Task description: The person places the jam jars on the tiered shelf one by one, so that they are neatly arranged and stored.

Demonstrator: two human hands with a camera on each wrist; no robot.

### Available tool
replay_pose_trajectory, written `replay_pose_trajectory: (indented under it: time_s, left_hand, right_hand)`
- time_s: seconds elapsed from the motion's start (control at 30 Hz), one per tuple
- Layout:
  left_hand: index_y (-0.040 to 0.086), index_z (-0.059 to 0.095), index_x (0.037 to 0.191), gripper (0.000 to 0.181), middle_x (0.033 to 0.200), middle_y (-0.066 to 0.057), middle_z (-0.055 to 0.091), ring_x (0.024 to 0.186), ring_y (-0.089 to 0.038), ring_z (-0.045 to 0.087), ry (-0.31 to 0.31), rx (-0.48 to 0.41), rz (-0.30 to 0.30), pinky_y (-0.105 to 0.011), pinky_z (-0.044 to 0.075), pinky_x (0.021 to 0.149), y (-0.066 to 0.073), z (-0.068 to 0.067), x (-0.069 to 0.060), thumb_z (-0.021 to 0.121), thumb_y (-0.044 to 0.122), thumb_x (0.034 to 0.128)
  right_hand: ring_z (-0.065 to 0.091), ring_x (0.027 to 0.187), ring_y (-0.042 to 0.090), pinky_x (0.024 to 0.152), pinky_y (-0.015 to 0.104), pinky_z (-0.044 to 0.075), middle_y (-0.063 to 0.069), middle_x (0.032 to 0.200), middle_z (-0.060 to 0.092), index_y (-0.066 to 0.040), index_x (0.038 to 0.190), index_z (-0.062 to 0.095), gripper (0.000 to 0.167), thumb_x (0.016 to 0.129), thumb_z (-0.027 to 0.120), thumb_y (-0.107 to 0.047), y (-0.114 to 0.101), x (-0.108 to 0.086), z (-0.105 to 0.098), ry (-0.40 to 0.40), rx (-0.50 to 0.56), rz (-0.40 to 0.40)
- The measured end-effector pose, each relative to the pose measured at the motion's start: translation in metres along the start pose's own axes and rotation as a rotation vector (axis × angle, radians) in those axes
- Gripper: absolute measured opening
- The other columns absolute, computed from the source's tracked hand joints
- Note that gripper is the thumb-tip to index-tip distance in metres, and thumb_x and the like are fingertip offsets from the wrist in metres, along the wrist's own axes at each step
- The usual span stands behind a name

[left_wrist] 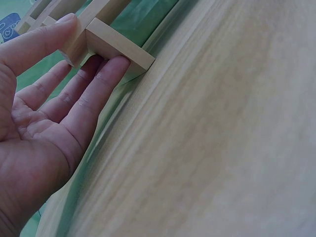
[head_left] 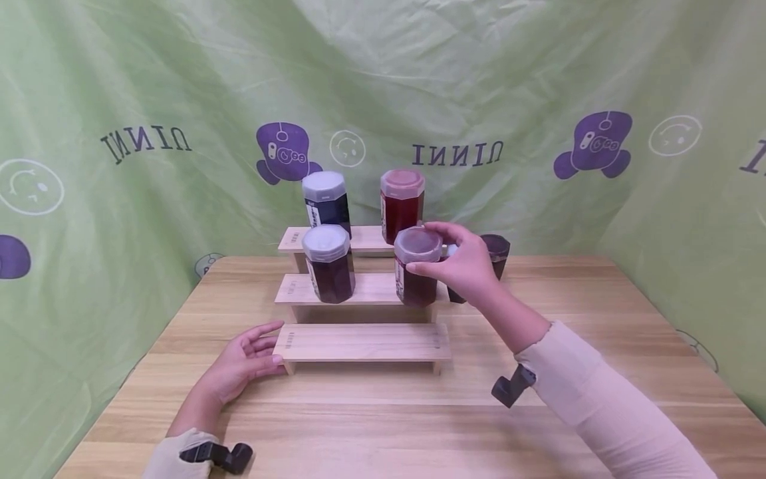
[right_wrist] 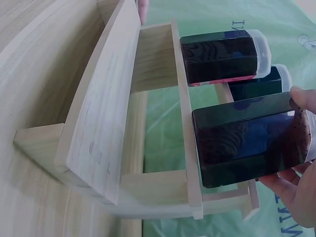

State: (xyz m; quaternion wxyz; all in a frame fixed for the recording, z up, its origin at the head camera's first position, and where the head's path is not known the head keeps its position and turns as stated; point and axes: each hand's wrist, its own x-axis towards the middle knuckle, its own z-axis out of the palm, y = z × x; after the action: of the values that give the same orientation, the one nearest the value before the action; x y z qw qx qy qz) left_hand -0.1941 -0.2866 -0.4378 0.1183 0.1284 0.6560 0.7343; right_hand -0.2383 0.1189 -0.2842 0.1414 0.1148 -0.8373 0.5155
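My right hand (head_left: 463, 263) grips a dark octagonal jar (right_wrist: 249, 140) near its pale lid, with thumb and fingers on opposite sides. The jar's base is at the right part of the middle step (head_left: 374, 287) of a three-step wooden stand; whether it bears full weight there, I cannot tell. A similar dark jar (head_left: 332, 273) stands on that step's left. On the top step are a dark blue jar (head_left: 327, 206) and a red jar (head_left: 402, 206). At the left end of the lowest step (head_left: 362, 342), my left hand (head_left: 242, 359) holds the stand between thumb and fingers.
Behind my right hand, dark jar shapes (head_left: 498, 249) are partly hidden, right of the stand. Everything stands on a wood-grain table (head_left: 371, 419). A green printed cloth (head_left: 371, 80) hangs behind and at both sides.
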Motion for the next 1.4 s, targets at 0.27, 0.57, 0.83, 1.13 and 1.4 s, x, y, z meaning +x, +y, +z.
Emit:
replay_pose_trajectory:
  time_s: [0.27, 0.57, 0.83, 1.13, 1.4]
  left_hand:
    - [-0.013, 0.018, 0.147, 0.075, 0.119, -0.008, 0.062, 0.106, -0.022, 0.064, 0.002, -0.001, -0.005, -0.046, 0.057, 0.089, 0.001, 0.0, -0.002, 0.06, -0.014, 0.0849]
    - [-0.013, 0.019, 0.147, 0.074, 0.119, -0.009, 0.061, 0.106, -0.023, 0.064, -0.004, -0.004, -0.002, -0.047, 0.056, 0.089, 0.001, -0.001, -0.003, 0.06, -0.014, 0.0852]
    - [-0.013, 0.017, 0.147, 0.076, 0.121, -0.011, 0.06, 0.107, -0.023, 0.064, -0.008, 0.0, 0.002, -0.047, 0.056, 0.089, 0.0, -0.001, -0.001, 0.06, -0.015, 0.0844]
    - [-0.013, 0.018, 0.147, 0.076, 0.12, -0.01, 0.061, 0.106, -0.024, 0.064, 0.001, 0.002, -0.003, -0.048, 0.056, 0.089, 0.0, 0.0, 0.0, 0.06, -0.016, 0.0842]
    - [-0.014, 0.017, 0.147, 0.076, 0.12, -0.01, 0.06, 0.106, -0.023, 0.064, 0.004, 0.001, -0.005, -0.048, 0.056, 0.089, 0.001, 0.0, 0.0, 0.06, -0.015, 0.0839]
  right_hand:
    - [0.065, 0.101, 0.024, 0.087, 0.04, 0.056, 0.004, 0.125, 0.062, -0.015, 0.131, 0.06, 0.073, 0.065, 0.092, -0.025, 0.001, 0.004, 0.012, -0.021, 0.046, 0.012]
    - [0.066, 0.104, 0.024, 0.088, 0.039, 0.057, 0.004, 0.127, 0.062, -0.015, 0.133, 0.058, 0.075, 0.066, 0.091, -0.026, -0.002, 0.005, 0.022, -0.016, 0.059, 0.038]
    - [0.067, 0.103, 0.027, 0.088, 0.039, 0.058, 0.006, 0.128, 0.06, -0.016, 0.135, 0.057, 0.076, 0.067, 0.091, -0.026, 0.001, 0.006, 0.02, -0.022, 0.09, 0.024]
    - [0.066, 0.105, 0.028, 0.09, 0.038, 0.058, 0.005, 0.133, 0.057, -0.019, 0.139, 0.053, 0.079, 0.07, 0.09, -0.024, 0.006, 0.004, 0.016, -0.068, 0.12, 0.027]
    - [0.063, 0.108, 0.031, 0.092, 0.036, 0.057, 0.009, 0.129, 0.057, -0.014, 0.138, 0.053, 0.076, 0.071, 0.088, -0.011, 0.016, -0.002, 0.012, -0.062, 0.208, -0.011]
